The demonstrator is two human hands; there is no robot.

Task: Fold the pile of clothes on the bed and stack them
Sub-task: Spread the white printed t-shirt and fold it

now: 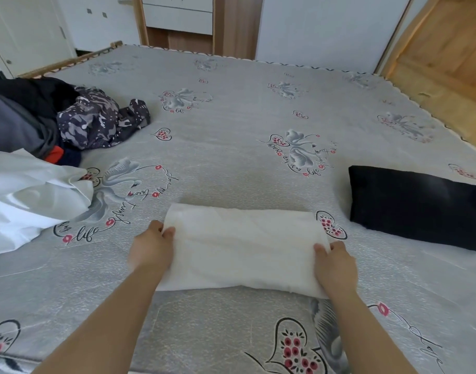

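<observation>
We pinch the white garment (245, 247) mid-bed, left hand (153, 248) and right hand (335, 265) gripping its side edges. Best keep edges aligned, fold flat, then stack on black folded piece (417, 206); pile (42, 117) waits far left.

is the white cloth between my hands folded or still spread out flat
Folded. The white cloth lies as a compact, thick rectangle on the bed, your left hand and right hand pinching its ends.
</observation>
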